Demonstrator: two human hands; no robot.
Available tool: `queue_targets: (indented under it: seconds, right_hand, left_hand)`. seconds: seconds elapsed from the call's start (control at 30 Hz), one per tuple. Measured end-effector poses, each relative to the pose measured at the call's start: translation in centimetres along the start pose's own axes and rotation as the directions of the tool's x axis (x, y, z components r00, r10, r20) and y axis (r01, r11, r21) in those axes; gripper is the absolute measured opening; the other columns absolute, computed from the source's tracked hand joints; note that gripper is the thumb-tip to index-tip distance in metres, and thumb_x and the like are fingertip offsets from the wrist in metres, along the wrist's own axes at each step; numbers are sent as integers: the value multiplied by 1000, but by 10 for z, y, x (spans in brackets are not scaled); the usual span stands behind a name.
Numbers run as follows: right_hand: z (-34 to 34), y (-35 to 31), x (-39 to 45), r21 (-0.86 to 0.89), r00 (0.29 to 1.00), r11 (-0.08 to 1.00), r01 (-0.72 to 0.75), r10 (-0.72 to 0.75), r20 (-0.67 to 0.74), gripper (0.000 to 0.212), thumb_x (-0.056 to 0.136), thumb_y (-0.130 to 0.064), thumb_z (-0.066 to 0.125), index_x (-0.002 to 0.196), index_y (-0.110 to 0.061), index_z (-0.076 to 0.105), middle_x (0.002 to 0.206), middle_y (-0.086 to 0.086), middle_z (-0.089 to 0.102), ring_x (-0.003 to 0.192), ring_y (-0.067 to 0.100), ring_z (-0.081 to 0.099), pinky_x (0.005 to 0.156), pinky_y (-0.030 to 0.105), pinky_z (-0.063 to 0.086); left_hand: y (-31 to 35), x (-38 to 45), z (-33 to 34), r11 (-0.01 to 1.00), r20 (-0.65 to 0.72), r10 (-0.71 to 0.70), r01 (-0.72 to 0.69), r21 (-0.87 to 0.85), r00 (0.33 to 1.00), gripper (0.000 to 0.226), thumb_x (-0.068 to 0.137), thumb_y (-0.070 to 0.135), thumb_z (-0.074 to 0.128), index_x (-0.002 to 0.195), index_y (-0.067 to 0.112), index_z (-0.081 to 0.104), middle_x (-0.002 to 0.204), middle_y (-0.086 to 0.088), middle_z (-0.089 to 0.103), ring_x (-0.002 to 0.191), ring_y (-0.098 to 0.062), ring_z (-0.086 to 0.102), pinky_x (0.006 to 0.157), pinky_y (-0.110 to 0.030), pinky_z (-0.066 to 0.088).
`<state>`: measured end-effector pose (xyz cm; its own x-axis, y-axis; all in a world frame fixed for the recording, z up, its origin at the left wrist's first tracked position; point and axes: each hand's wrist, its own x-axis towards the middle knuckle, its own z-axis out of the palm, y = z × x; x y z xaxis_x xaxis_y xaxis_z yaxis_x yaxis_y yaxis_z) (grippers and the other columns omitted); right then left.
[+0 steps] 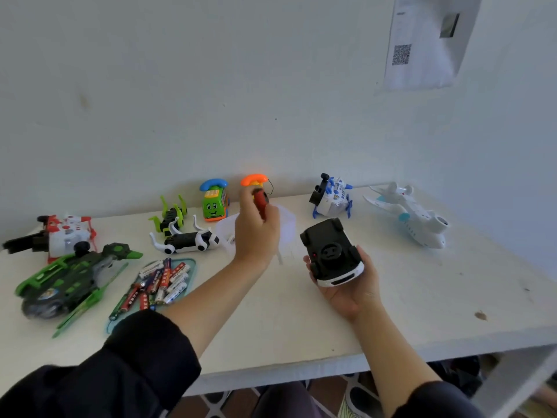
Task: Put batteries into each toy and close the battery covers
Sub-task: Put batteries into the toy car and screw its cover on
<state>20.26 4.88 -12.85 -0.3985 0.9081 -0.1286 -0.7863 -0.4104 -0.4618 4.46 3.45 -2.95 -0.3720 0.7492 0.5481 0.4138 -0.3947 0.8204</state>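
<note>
While cupped — right hand [346, 285] under car [331, 251].

The left hand [256, 233] hides most of the red object [261, 200] it grips and part of the clear container [286, 227] behind it. The toy car [330, 254] lies underside up in the right hand [352, 285], its top hidden. Print on the batteries [164, 280] is too small to read. The wall paper [422, 43] is blurred, cut off by the top edge. The tabletop [422, 312] runs past the right edge.
</note>
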Motion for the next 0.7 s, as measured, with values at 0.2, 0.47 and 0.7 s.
queue_targets:
  seconds: [0.2,0.47,0.7]
  right_hand:
    - [14,-1,-10,-160,990,978,-136,138,2,83,84,-71,20,109,-8,68,103,31,64,72,37,69,48,29,53]
    - [11,14,-7,-322,988,938,125,-146,-43,79,74,-76,34,108,-9,59,81,29,62,48,28,60,44,28,51]
    - [8,41,-2,-903,838,297,312,-534,114,129,60,-49,73,147,-19,-17,152,-3,10,140,14,20,113,36,27]
  left_hand:
    - [-6,17,-1,839,581,21,-331,433,814,43,82,31,68,123,22,57,112,1,51,105,-20,53,86,-31,44]
    - [-37,11,-6,914,394,-354,225,337,848,26,85,31,66,85,5,61,76,-7,56,62,-19,49,39,-24,38]
    - [-47,-26,6,868,300,-465,362,339,833,30,90,25,59,66,13,44,68,-3,49,62,-18,47,42,-24,41]
